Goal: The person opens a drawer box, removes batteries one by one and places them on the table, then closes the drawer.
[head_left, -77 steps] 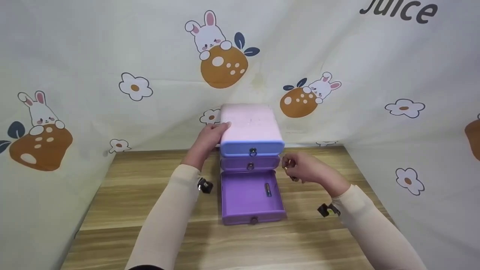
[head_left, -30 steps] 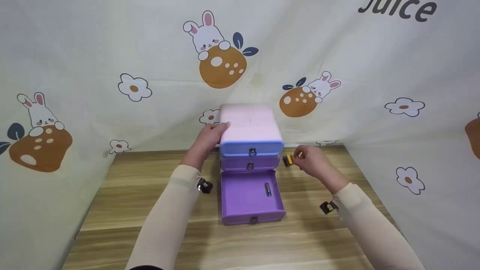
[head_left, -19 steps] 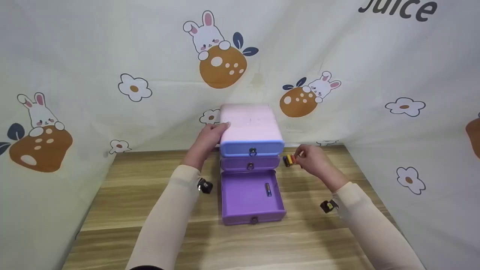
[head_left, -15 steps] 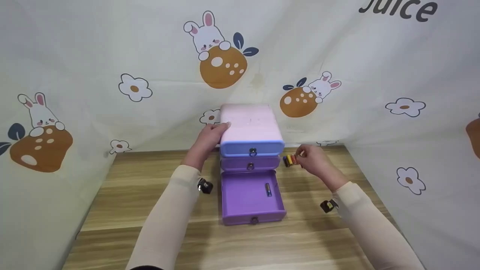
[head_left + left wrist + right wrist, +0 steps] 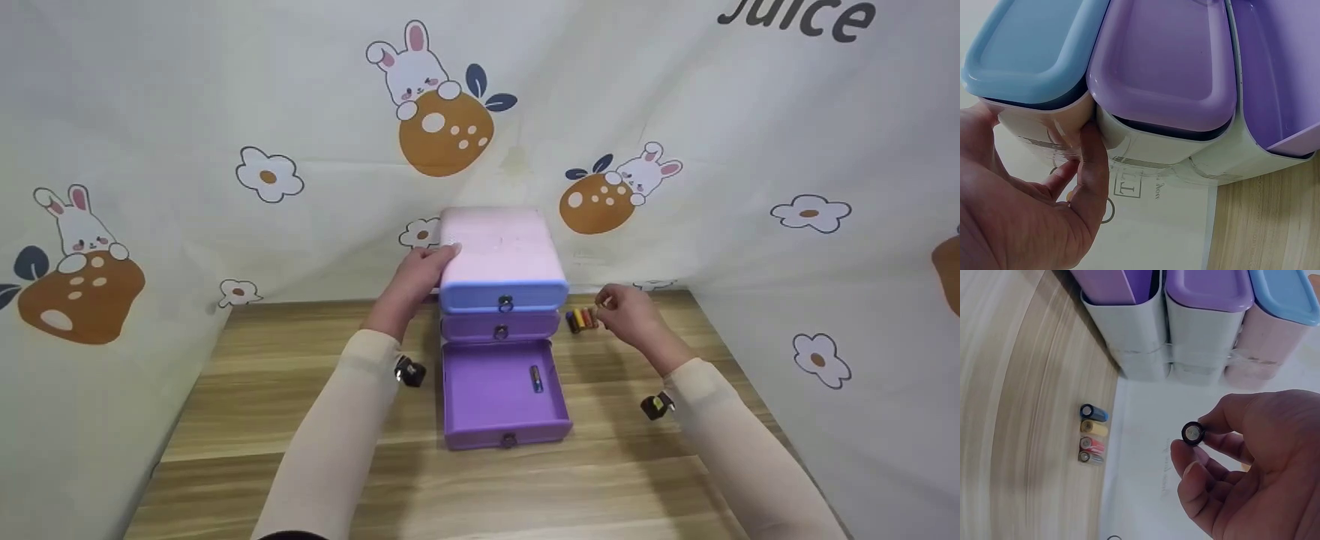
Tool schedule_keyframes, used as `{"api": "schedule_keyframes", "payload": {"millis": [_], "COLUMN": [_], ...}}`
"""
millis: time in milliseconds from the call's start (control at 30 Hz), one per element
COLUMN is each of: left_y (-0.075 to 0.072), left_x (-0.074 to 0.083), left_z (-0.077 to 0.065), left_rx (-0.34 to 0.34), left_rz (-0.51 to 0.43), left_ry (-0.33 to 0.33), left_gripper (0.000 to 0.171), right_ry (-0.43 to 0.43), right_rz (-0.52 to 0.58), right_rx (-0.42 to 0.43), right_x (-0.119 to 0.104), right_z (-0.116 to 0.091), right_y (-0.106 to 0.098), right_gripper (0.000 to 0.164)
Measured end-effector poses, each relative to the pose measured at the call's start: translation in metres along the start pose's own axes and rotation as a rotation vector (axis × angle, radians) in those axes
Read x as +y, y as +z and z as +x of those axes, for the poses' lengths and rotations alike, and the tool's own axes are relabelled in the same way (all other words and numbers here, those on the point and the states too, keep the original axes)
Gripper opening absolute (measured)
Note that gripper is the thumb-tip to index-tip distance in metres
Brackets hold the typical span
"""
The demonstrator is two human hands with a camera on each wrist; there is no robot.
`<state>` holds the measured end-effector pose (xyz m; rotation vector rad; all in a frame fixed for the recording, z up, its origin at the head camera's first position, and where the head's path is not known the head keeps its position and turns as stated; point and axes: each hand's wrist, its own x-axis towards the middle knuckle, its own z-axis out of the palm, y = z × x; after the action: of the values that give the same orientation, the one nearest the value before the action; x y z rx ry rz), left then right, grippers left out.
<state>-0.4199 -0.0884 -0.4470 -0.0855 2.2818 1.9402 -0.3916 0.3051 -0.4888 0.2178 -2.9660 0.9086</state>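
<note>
A small three-tier drawer unit [image 5: 499,244] with a pink top stands against the back cloth. My left hand [image 5: 416,277] grips its upper left side, thumb over the top edge and fingers curled along the side wall. The bottom purple drawer [image 5: 487,390] is pulled out, and one battery [image 5: 536,379] lies in it at the right. My right hand [image 5: 628,315] is raised to the right of the unit, pinching a dark battery [image 5: 1192,433] between thumb and fingers, its flat end facing the wrist camera. Below it, several batteries [image 5: 1093,428] in blue, yellow, red and a greyish colour lie side by side on the table.
The blue top drawer [image 5: 504,298] and purple middle drawer [image 5: 500,327] are closed, each with a ring pull. A printed cloth [image 5: 330,97] hangs behind and at both sides. The wood-grain table [image 5: 300,405] spreads in front of the unit.
My right hand has moved from beside the drawers to the right and slightly up. The row of batteries on the table has come into view from under it. My left hand stays put.
</note>
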Motion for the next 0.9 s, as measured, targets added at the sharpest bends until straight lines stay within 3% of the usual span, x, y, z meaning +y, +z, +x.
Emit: {"api": "schedule_keyframes", "payload": {"millis": [533, 900], "left_y": [-0.001, -0.002], "left_x": [0.001, -0.001], "left_z": [0.000, 0.000], "left_rx": [0.002, -0.003], "left_rz": [0.022, 0.027], "left_ry": [-0.018, 0.005], "left_gripper": [0.085, 0.084], "right_ry": [-0.026, -0.010], "right_rz": [0.071, 0.018], "right_rx": [0.065, 0.077], "right_x": [0.027, 0.041], "right_z": [0.021, 0.032], "right_y": [0.013, 0.021], "right_gripper": [0.021, 0.022]}}
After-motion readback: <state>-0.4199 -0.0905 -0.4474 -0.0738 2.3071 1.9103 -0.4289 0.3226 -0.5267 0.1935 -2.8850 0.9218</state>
